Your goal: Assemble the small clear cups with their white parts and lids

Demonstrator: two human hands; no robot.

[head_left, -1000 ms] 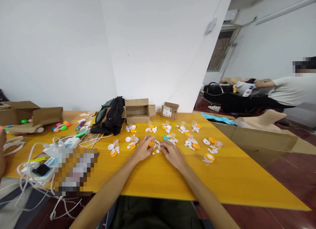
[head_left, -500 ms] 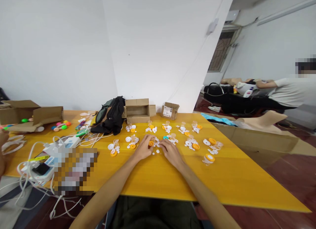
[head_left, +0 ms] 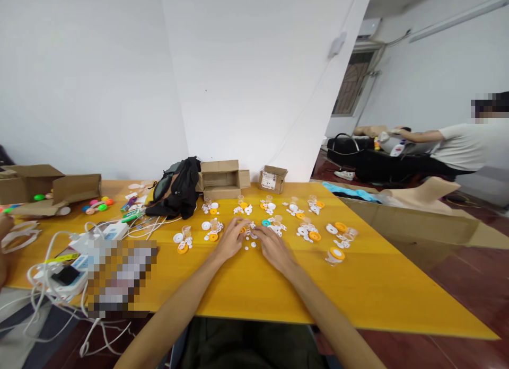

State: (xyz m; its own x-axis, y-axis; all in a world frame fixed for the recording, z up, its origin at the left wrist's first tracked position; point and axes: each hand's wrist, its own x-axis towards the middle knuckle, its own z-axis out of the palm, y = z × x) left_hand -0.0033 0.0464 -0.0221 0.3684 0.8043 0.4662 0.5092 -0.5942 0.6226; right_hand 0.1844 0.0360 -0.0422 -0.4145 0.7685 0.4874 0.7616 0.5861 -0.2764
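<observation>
Both my hands rest on the yellow table (head_left: 246,289) around a small heap of white parts (head_left: 250,237). My left hand (head_left: 230,242) has its fingers curled by an orange ring (head_left: 242,230) at its fingertips. My right hand (head_left: 272,247) has its fingers bent over the white parts, pinching at them. What each hand holds is too small to make out. Around the heap lie several groups of orange rings, white discs and small clear cups, among them a teal ring (head_left: 265,223).
Cardboard boxes (head_left: 220,178) and a black bag (head_left: 178,187) stand at the back of the table. White cables and devices (head_left: 67,252) lie at the left. A capped clear cup (head_left: 334,255) sits at the right. Another person (head_left: 465,146) works far right.
My hands have shifted slightly nearer together over the heap; the view has tilted a little. Nothing else has moved.
</observation>
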